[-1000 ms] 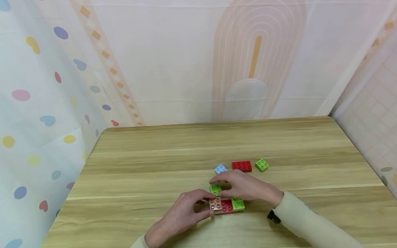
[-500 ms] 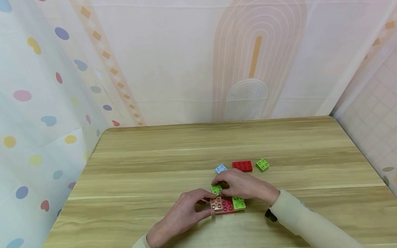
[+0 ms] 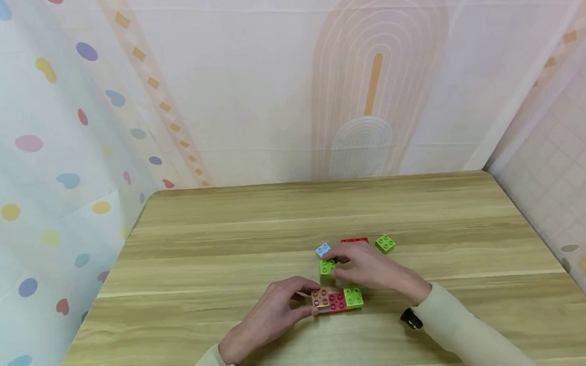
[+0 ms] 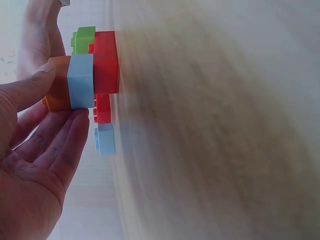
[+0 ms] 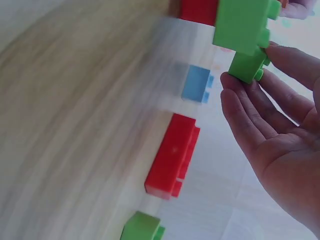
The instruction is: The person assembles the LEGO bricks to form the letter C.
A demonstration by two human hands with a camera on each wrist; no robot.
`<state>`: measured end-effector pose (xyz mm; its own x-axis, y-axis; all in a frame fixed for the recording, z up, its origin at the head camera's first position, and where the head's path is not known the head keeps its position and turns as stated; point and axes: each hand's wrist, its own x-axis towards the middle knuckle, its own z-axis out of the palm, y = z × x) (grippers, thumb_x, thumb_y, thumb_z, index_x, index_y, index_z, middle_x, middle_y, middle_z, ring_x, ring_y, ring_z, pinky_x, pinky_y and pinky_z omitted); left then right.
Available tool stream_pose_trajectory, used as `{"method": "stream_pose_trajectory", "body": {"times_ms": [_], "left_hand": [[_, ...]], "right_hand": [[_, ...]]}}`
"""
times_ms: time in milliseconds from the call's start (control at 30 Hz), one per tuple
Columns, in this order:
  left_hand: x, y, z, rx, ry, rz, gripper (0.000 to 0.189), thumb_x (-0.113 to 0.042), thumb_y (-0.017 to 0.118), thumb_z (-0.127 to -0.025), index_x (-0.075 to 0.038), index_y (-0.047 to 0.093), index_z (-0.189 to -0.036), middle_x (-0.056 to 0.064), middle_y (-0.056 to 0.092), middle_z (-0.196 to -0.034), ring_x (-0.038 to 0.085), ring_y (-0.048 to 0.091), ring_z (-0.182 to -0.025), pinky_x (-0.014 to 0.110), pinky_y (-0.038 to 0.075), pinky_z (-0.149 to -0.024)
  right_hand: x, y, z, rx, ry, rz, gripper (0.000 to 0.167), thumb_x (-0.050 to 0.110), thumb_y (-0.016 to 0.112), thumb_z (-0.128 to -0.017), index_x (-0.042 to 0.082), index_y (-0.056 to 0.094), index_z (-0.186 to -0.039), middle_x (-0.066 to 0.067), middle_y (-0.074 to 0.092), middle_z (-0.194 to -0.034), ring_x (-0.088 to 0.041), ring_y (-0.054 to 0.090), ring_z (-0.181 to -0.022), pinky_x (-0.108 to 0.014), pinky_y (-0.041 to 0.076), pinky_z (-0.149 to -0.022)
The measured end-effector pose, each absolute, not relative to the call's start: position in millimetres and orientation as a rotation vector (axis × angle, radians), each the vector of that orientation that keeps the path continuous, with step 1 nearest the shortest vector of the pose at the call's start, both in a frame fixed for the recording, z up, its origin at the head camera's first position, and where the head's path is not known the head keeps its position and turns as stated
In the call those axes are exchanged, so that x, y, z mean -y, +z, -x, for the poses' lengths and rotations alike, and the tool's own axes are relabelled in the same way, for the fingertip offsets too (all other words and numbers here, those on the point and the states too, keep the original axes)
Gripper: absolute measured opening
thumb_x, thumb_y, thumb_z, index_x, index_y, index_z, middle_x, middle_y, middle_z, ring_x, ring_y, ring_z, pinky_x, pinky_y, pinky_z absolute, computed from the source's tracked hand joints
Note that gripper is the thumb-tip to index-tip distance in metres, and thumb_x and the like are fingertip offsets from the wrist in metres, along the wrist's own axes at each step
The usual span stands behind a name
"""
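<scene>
My left hand (image 3: pixel 274 309) pinches an orange toy building brick (image 4: pixel 59 82) between thumb and fingers. This brick sits on a light blue brick (image 4: pixel 81 80), stacked at the left end of a long red brick (image 3: pixel 336 301). On the red brick's right end stands a green brick (image 3: pixel 353 297); the red studs between the two stacks are bare. Just behind this build, my right hand (image 3: pixel 367 267) pinches another green brick (image 3: pixel 327 268), raised above the table with its studs up. In the right wrist view, this held green brick (image 5: pixel 246 66) shows between thumb and fingertips.
Behind the hands lie a light blue brick (image 3: pixel 322 250), a red brick (image 3: pixel 354 240) partly hidden by the right hand, and a loose green brick (image 3: pixel 385 244). The wooden table (image 3: pixel 216 230) ends at a patterned curtain (image 3: pixel 250 97) at the back and sides.
My right hand has raised the green brick from behind the orange one and shifted it slightly back and right. The left hand keeps its grip on the orange brick, almost unmoved.
</scene>
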<state>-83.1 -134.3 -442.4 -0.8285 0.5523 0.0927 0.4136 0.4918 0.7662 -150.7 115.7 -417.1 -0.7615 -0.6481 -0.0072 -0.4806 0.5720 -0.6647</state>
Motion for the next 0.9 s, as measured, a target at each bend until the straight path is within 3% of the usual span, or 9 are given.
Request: {"method": "stream_pose_trajectory", "body": {"times_ms": [400,633,900], "left_hand": [[130.5,-441.6,87.5,-2.582,1.225,-0.798,0.033,-0.015,0.078,-0.094,-0.006,0.069,-0.124,0.006,0.073,-0.12,0.016,0.071,-0.103,0.026,0.059,-0.089],[128.9,-442.1,90.2,-2.58,1.225,-0.823,0.03,-0.015,0.078,-0.094,-0.008,0.07,-0.122,0.005,0.073,-0.118,0.016,0.071,-0.101,0.026,0.059,-0.088],[127.0,-442.9,91.6,-2.576,1.224,-0.801,0.031,-0.016,0.078,-0.094,-0.008,0.07,-0.123,0.005,0.074,-0.119,0.015,0.071,-0.1,0.025,0.059,-0.087]], "right_hand": [[-132.5,-411.3,147.2,-2.589,-1.062,0.926,0.032,0.02,0.072,-0.099,0.01,0.072,-0.129,-0.002,0.072,-0.124,-0.012,0.066,-0.099,-0.028,0.057,-0.085],[-138.5,-409.2,142.2,-2.631,-1.079,0.935,0.034,0.021,0.07,-0.1,0.007,0.071,-0.13,-0.008,0.072,-0.126,-0.02,0.069,-0.105,-0.042,0.059,-0.09],[-141.3,-407.3,134.7,-2.655,-1.106,0.91,0.034,0.026,0.067,-0.102,0.008,0.07,-0.131,-0.006,0.07,-0.129,-0.022,0.068,-0.111,-0.044,0.057,-0.095]]}}
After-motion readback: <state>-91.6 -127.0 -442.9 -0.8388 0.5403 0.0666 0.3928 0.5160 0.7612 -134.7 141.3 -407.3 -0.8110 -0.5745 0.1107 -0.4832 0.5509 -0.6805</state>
